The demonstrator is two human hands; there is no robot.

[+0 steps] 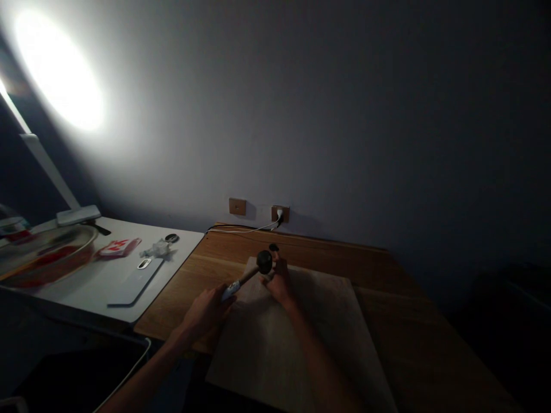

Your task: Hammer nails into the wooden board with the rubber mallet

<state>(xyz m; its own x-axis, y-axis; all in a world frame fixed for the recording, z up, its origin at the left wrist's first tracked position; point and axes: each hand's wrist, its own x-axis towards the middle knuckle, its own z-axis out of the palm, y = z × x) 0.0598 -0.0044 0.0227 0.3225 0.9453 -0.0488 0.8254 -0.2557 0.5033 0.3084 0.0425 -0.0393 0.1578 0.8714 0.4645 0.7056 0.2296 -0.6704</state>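
My left hand (208,311) is closed round the pale handle of a small mallet (252,272). Its dark round head points up and to the right, just above the grey mat (310,344). My right hand (279,279) rests on the mat right beside the mallet head, fingers pinched on a small dark object (274,248) that I cannot make out. Both forearms reach in from the bottom edge of the view. The room is dim.
The mat lies on a wooden desk (408,321) against a wall with two sockets (280,213) and a white cable. A white table (99,275) at left carries a phone (136,281), a bowl (45,255), a red packet, crumpled paper and a lamp base (78,214).
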